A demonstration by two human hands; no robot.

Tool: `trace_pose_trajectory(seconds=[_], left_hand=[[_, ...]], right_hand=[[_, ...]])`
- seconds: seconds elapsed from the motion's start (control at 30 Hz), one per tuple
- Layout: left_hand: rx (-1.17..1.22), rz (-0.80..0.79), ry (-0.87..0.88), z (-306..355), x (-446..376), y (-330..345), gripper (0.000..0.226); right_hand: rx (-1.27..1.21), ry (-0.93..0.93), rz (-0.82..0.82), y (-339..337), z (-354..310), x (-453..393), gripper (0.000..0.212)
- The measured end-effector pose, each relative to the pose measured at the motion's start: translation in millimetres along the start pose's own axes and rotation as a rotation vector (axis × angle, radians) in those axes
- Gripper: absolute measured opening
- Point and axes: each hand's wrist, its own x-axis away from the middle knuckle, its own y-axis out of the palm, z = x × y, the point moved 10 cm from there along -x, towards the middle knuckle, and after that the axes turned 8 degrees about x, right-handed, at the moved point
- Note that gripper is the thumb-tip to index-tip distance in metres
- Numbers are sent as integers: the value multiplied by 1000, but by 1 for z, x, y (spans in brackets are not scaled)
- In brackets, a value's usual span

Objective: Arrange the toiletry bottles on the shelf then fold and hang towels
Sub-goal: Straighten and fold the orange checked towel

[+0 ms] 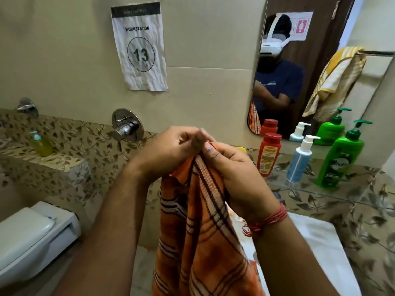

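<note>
An orange checked towel (205, 238) hangs down in front of me, bunched at its top edge. My left hand (171, 150) and my right hand (233, 171) both pinch that top edge, touching each other. On the glass shelf (320, 191) at the right stand a red bottle (268, 154), a white-and-blue pump bottle (300, 161) and a green pump bottle (339, 161) in a row. A yellow cap (241, 149) peeks out behind my right hand. A yellow striped towel (335, 82) hangs on the bar, seen in the mirror.
The mirror (299, 60) is on the wall at the right. A white sink (316, 253) lies under my right arm. A toilet tank (38, 236) is at the lower left, a yellow soap bottle (41, 145) sits on the tiled ledge, and a wall tap (126, 127) is behind my hands.
</note>
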Motion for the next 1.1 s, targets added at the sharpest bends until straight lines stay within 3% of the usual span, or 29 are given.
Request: trace_pose_trajectory(seconds=[0.07, 0.2, 0.27, 0.37, 0.5, 0.6, 0.83, 1.0, 1.1], left_hand=[[-120, -104, 10, 3, 1, 12, 82], [-185, -157, -104, -8, 0, 15, 48], [-223, -212, -133, -13, 0, 18, 44], [-123, -233, -165, -22, 2, 18, 43], [127, -126, -112, -22, 1, 7, 16], [177, -43, -21, -14, -3, -4, 11], [583, 355, 152, -10, 0, -62, 6], [675, 668, 117, -32, 3, -96, 10], [597, 645, 69, -31, -2, -90, 9]], right_hand=[[-36, 2, -3, -1, 1, 1, 26], [-40, -1, 94, -14, 10, 6, 26], [-32, -16, 129, -18, 13, 9, 27], [-46, -47, 132, -18, 12, 12, 31], [84, -23, 46, -20, 13, 14, 30], [200, 10, -102, -22, 17, 19, 34], [310, 106, -394, -20, 33, 35, 27], [545, 283, -653, -14, 64, 54, 28], [513, 249, -645, -9, 60, 56, 24]])
